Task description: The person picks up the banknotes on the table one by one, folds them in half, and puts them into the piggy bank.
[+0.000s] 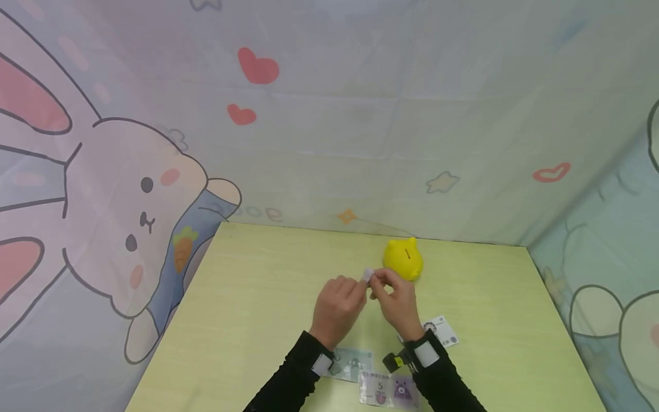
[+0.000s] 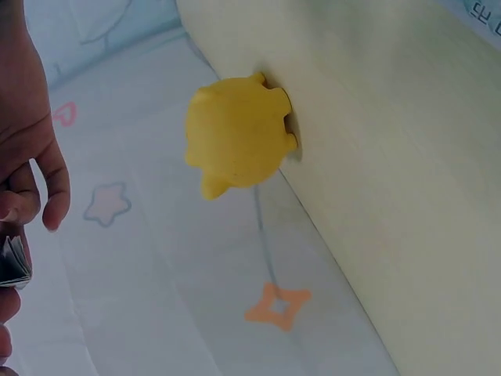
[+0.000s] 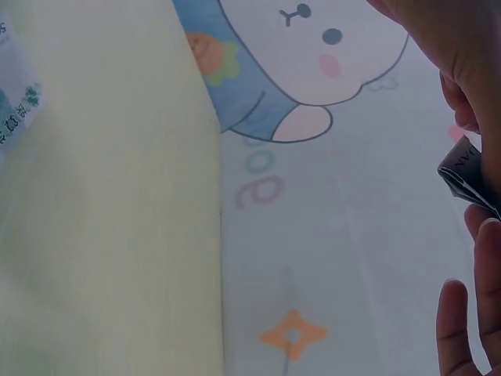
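A small, thickly folded play banknote (image 1: 368, 275) is pinched between the two hands above the table. My left hand (image 1: 337, 309) holds its left side, and my right hand (image 1: 397, 300) grips the other side with thumb and forefinger. Layered edges of the folded note (image 2: 13, 262) show in the left wrist view; dark print on the folded note (image 3: 463, 164) appears in the right wrist view. Just beyond the right hand stands a yellow piggy bank (image 1: 403, 260), its slot facing up. Neither hand visibly touches it.
On the pale wooden table (image 1: 247, 297), a green play note (image 1: 354, 364) and a purple one marked 5 (image 1: 378, 390) lie near the forearms. A greyish note (image 1: 447, 331) is partly covered by the right wrist. A printed cloth (image 1: 334, 143) hangs behind the table.
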Demonstrator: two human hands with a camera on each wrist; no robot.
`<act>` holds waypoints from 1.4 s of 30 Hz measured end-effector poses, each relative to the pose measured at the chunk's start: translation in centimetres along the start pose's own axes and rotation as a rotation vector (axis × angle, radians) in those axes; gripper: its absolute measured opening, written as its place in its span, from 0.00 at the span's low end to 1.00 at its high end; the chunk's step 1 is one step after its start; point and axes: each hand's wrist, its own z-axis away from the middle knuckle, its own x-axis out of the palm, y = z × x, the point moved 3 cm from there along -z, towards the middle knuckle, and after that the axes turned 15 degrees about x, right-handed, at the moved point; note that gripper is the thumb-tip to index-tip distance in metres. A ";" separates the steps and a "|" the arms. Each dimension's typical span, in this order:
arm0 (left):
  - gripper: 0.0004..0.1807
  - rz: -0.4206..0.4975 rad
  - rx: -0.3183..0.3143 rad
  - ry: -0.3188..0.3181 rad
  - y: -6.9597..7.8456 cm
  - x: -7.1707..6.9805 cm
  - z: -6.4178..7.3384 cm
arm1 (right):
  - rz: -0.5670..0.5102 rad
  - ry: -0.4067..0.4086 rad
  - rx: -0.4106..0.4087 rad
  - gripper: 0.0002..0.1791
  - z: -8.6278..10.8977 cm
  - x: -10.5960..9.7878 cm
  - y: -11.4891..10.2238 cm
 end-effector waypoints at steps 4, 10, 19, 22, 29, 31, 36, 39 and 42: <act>0.16 0.002 -0.005 -0.014 0.1 -0.1 -0.3 | -0.004 -0.030 -0.038 0.03 0.0 -0.4 -0.2; 0.12 0.042 -0.033 -0.051 0.1 -0.3 -0.6 | -0.003 -0.114 -0.072 0.06 0.0 -1.2 -0.4; 0.08 0.067 -0.035 -0.135 0.0 -0.2 -0.9 | 0.013 -0.196 -0.052 0.08 0.0 -1.9 0.0; 0.07 0.072 -0.032 -0.148 0.0 -0.3 -0.9 | 0.010 -0.185 0.000 0.06 0.0 -1.8 0.2; 0.12 0.143 -0.162 -0.035 -0.3 -0.2 -0.4 | -0.073 -0.111 0.044 0.06 -0.4 -1.5 0.1; 0.14 0.145 -0.202 -0.002 -0.4 -0.1 0.0 | -0.090 -0.104 0.034 0.06 -0.4 -1.5 0.0; 0.17 0.123 -0.222 0.023 -0.4 0.0 0.4 | -0.108 -0.087 0.024 0.06 -0.5 -1.4 -0.1; 0.16 0.113 -0.214 0.030 -0.4 0.0 0.3 | -0.114 -0.085 0.023 0.06 -0.4 -1.3 -0.3; 0.14 0.096 -0.204 0.051 -0.4 -0.2 0.3 | -0.127 -0.088 0.017 0.06 -0.3 -1.3 -0.4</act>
